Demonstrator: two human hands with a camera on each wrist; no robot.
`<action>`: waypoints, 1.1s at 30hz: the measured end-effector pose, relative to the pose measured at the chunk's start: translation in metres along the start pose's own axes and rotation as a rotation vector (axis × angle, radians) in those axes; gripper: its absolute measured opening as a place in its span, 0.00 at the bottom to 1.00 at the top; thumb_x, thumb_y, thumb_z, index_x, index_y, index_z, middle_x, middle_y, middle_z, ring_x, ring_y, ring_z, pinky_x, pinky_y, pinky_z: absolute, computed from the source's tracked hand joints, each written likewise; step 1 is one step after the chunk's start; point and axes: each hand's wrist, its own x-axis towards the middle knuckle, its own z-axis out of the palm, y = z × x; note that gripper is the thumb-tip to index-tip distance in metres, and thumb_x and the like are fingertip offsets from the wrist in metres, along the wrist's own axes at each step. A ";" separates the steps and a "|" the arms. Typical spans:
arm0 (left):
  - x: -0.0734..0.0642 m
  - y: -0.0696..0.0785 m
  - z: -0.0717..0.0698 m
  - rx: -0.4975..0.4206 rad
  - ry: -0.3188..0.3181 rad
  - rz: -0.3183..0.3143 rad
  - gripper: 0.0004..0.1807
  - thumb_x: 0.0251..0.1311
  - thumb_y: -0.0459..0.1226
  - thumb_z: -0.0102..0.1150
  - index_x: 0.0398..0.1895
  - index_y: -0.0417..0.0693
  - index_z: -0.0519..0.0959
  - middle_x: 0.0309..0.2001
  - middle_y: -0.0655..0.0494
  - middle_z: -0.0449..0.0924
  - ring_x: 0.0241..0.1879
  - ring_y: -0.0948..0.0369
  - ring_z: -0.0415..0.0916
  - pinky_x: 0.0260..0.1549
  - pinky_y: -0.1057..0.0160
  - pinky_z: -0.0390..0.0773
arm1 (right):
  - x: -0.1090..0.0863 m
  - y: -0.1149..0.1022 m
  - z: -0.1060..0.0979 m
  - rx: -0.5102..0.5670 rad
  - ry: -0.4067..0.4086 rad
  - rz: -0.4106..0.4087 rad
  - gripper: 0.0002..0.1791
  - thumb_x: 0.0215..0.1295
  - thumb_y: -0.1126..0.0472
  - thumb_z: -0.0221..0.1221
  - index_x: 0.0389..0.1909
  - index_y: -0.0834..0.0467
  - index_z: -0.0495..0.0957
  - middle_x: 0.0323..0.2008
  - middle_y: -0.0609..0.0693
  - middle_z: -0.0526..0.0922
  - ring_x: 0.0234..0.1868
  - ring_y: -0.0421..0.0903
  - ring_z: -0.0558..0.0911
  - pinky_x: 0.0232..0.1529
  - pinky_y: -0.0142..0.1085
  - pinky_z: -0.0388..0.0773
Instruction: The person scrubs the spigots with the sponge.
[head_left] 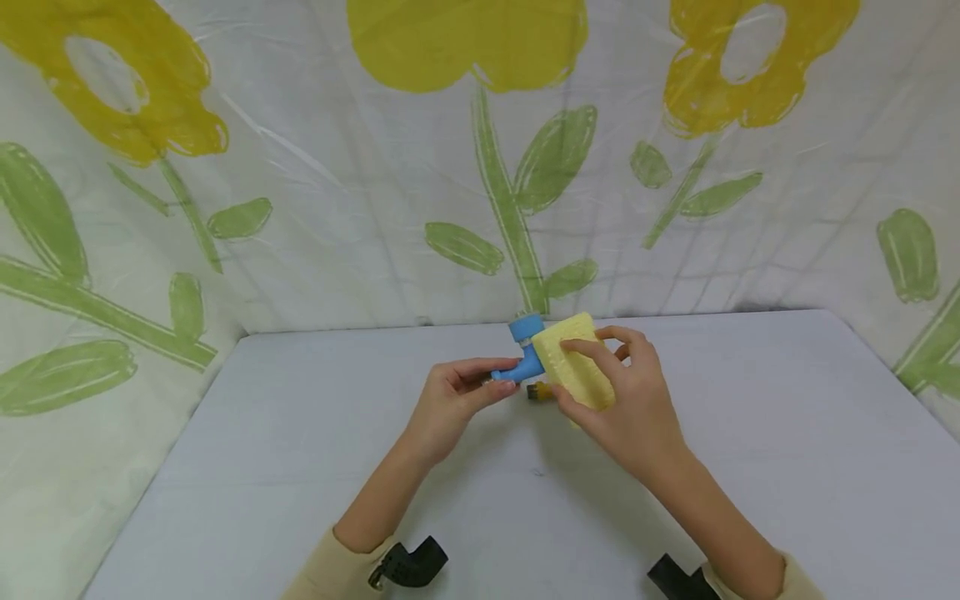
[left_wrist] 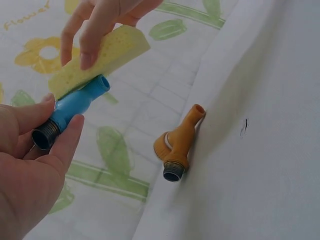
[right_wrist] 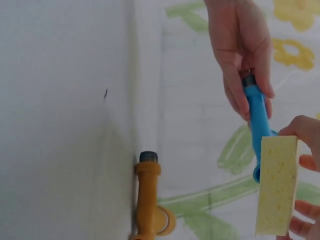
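- Leftmost, a pale backdrop sheet (head_left: 322,258) with painted yellow flowers (head_left: 150,100) and green leaves (head_left: 240,218) stands beside and behind the white surface (head_left: 240,433).
- My left sleeve (head_left: 322,567) is beige, with a black wrist mount (head_left: 411,564) next to it over the near part of the surface.
- My left grip (head_left: 447,404) is narrow, thumb and fingers pinching the blue tap (head_left: 529,362) around its dark threaded end.
- The blue tap is held up off the surface, out beyond my left fingertips. Its long axis runs rightward and slightly up in the head view: threaded end toward my left palm, open spout away from it, as the left wrist view shows. Its round knob sits uppermost.
- The orange tap (head_left: 543,391) lies on the surface, partly hidden behind my right hand, its dark threaded end pointing left.
- The yellow sponge (head_left: 576,367) lies against the blue tap's right side, its long axis slanting from upper left to lower right.
- My right grip (head_left: 630,387) holds the sponge by its edges, thumb low and fingers high; the blue tap is just left, past the sponge.
- Rightmost, a second wrist mount (head_left: 678,579) and my right sleeve (head_left: 798,583), with more flowers and leaves on the sheet.
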 end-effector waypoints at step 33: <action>0.000 0.003 -0.002 -0.022 -0.064 0.004 0.19 0.72 0.25 0.60 0.65 0.29 0.79 0.57 0.39 0.85 0.48 0.66 0.85 0.56 0.64 0.85 | -0.002 0.001 0.005 -0.025 0.020 -0.015 0.28 0.46 0.63 0.83 0.51 0.57 0.85 0.54 0.69 0.75 0.43 0.61 0.75 0.31 0.45 0.80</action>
